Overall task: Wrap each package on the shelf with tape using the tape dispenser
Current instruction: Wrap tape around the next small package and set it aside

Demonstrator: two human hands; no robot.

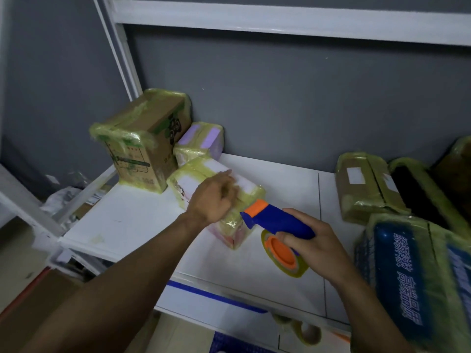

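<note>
A pink and white package (204, 174) wrapped in yellowish tape lies in the middle of the white shelf (132, 220). My left hand (214, 197) rests on top of it with the fingers curled down over its upper face. My right hand (313, 240) grips the blue and orange tape dispenser (272, 220) by its handle, just right of the package. The dispenser's orange front end touches the package's near right corner. Its tape roll (285, 256) hangs below the handle.
A taped cardboard box (142, 149) and a small purple package (201, 141) stand at the back left. Taped brown boxes (367, 184) and a blue printed package (418, 276) crowd the right side. A grey wall closes the back. Spare tape rolls (305, 332) lie on the level below.
</note>
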